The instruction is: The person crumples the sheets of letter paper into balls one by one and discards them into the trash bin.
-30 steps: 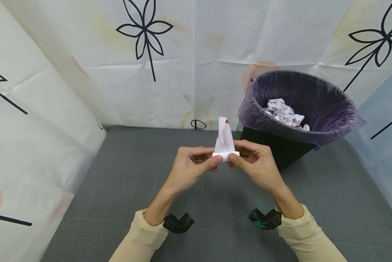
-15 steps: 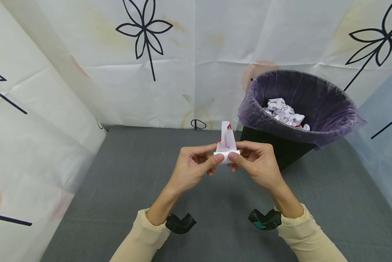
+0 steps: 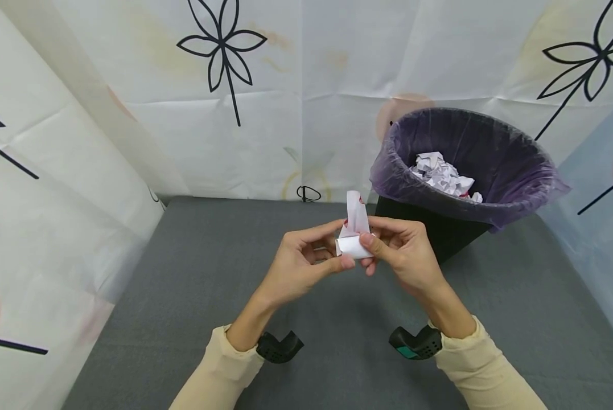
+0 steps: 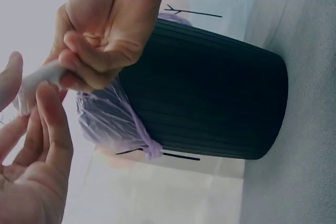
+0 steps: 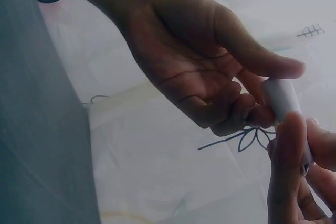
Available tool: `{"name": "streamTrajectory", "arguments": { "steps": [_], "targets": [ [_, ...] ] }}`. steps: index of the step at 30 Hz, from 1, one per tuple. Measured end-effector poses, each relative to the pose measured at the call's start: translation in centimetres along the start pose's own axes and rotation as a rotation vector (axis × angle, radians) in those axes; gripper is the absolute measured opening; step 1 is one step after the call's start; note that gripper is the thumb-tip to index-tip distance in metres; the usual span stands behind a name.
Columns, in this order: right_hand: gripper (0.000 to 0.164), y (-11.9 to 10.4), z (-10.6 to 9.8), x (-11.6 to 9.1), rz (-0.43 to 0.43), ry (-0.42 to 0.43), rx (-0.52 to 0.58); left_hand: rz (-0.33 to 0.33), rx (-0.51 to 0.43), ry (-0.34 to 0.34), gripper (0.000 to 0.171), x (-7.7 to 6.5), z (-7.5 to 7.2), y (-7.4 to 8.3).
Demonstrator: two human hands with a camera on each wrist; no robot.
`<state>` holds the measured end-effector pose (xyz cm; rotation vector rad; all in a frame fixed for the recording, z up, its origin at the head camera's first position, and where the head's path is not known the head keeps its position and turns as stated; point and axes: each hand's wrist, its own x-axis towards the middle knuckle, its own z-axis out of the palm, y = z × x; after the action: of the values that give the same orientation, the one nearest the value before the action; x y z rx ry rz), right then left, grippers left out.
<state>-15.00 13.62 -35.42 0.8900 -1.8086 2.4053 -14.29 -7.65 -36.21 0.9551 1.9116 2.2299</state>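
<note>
A white paper [image 3: 354, 245] with red marks is folded at its lower part into a thick, flat roll, with a narrower strip standing up from it. My right hand [image 3: 406, 247] pinches the roll's right end, thumb on the near face and fingers behind. My left hand [image 3: 303, 259] holds the left end, its index finger at the back and its thumb along the lower edge. In the left wrist view the paper roll [image 4: 42, 80] spans both hands. The right wrist view shows the paper [image 5: 283, 98] between left thumb and curled fingers.
A black bin [image 3: 419, 228] with a purple liner [image 3: 516, 210] stands behind my right hand. Crumpled white paper [image 3: 441, 173] lies inside it. Grey cloth [image 3: 209, 273] covers the table, and a white patterned curtain [image 3: 132, 142] hangs along the back and sides.
My left thumb has slid from the paper's front face down to its lower edge. The roll has become thicker, and the upright strip looks shorter than a second ago.
</note>
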Motion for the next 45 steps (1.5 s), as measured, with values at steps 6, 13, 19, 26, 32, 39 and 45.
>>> {"name": "streamTrajectory", "arguments": {
  "steps": [6, 13, 19, 26, 32, 39, 45],
  "targets": [
    [0.016, -0.7, -0.1, 0.0, 0.085, -0.030, -0.106, 0.032, -0.002, -0.067, 0.070, 0.2, -0.4, -0.4],
    [0.015, -1.3, -0.1, -0.1, 0.078, -0.089, -0.281, 0.105, 0.008, -0.041, 0.053, 0.2, 0.0, -0.8],
    [0.023, -1.4, -0.3, -0.1, 0.024, -0.187, -0.379, 0.151, -0.015, 0.017, 0.050, 0.3, 0.5, -0.6],
    [0.044, -1.1, 0.0, -0.2, -0.077, -0.191, -0.422, 0.162, -0.024, 0.057, 0.052, 0.6, 0.5, -0.8],
    [0.034, -0.6, 0.4, 0.0, -0.316, -0.101, -0.549, 0.128, -0.038, 0.104, 0.051, 0.6, 0.8, -0.7],
    [0.030, -0.4, 0.9, 0.5, -0.533, -0.024, -0.690, 0.112, -0.038, 0.185, 0.064, 0.4, 1.4, -0.5],
    [0.025, -0.3, 0.9, 0.5, -0.476, 0.007, -0.596, 0.125, 0.013, 0.204, 0.060, 0.4, 1.6, -0.5]
  ]
}}
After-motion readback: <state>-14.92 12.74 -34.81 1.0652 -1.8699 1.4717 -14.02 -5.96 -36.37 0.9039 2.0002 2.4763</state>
